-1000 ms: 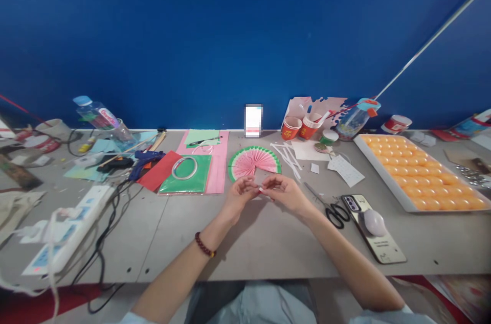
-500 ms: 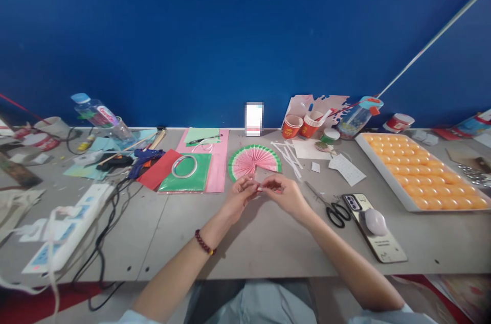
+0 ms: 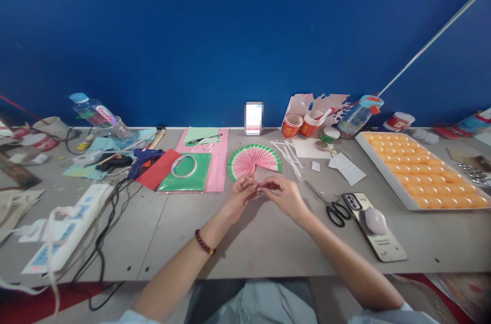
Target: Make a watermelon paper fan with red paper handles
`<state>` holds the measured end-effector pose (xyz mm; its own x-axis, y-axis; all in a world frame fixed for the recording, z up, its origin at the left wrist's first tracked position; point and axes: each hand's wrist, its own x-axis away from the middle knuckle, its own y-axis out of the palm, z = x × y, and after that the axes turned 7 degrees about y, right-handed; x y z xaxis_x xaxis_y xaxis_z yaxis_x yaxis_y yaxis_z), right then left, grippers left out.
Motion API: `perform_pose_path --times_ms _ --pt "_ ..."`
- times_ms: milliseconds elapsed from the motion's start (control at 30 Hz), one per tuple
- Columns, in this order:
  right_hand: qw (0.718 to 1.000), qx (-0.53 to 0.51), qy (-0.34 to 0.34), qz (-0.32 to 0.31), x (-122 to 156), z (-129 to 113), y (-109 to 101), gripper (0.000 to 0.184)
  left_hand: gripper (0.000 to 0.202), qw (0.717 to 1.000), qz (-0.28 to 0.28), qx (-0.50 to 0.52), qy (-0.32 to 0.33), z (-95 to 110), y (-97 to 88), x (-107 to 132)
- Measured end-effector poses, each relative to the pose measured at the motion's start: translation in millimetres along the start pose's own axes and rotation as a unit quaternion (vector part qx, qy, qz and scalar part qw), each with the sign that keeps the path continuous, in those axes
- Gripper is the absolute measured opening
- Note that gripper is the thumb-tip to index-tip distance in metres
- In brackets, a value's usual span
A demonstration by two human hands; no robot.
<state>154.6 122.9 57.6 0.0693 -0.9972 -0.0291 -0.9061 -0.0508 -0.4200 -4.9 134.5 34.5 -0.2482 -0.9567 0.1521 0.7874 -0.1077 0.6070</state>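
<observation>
While the bare left hand (image 3: 238, 198) and bare right hand (image 3: 287, 197) meet at the fingertips above the grey tabletop (image 3: 264, 250), thumbs pressed to forefingers, they appear to pinch a tiny pale piece (image 3: 259, 188), material unclear; probably near weightless, easy to drop, best held by its ends. Just beyond lies a round pleated fan (image 3: 251, 158), seemingly paper, pink with green-and-white rim, one wedge open: likely light, springy, creasable, so grip the gathered centre.
</observation>
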Motion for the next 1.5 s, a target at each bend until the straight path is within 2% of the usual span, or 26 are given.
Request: perform_pose_path --times_ms 333,667,900,1500 --pt "1.000 -0.020 0.010 -0.009 0.3 3.3 1.0 0.009 0.042 1.000 -0.007 -0.007 -0.001 1.2 0.4 1.3" --pt "0.997 -0.062 0.041 -0.026 -2.2 6.6 -0.4 0.008 0.045 1.000 0.009 -0.008 -0.010 1.5 0.9 -0.1" --pt "0.999 -0.038 0.015 -0.003 -0.1 4.7 2.5 0.011 0.044 1.000 0.008 -0.002 -0.004 -0.6 0.1 -0.4" --pt "1.000 0.002 -0.018 0.007 0.8 6.7 2.9 0.009 0.044 1.000 0.007 -0.008 -0.012 -1.3 -1.4 -0.9"
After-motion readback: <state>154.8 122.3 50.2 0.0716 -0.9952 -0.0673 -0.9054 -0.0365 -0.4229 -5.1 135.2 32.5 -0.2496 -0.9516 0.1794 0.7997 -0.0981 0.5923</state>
